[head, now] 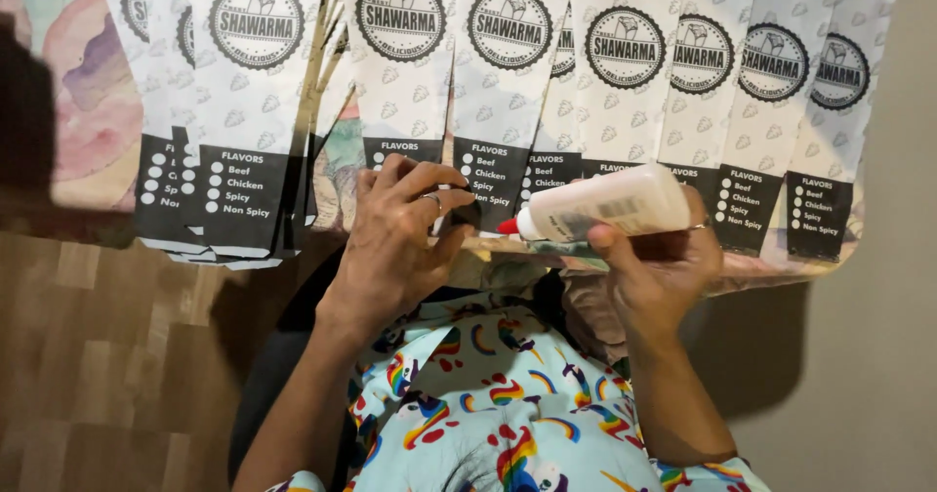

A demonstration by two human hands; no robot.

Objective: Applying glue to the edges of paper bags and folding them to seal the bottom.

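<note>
Head view: the counter [78, 111] has a curved front edge that runs from left to right, just above the hands. In front of it there is open wooden floor [107, 355] on the left and plain grey floor on the right, w/ free room on both sides of the person's lap.

The paper bags [508, 82] lie side by side across the counter and overlap. Approx. ten are visible, but the pile at left has several layers, so the exact no. is not clear. The tops of the bags are cut off by the upper edge of the picture. Their dark lower ends hang a little over the counter edge.

The left hand [395, 233] is at the lower end of one middle bag. Its grip is pressed together, thumb and fingers pinching the dark flap. The flap is mostly hidden by the fingers. One ring is on this hand.

The right hand [659, 263] is closed around one white glue bottle [610, 204], held almost flat. Its red tip points left, near the left fingers but apart from them.
</note>
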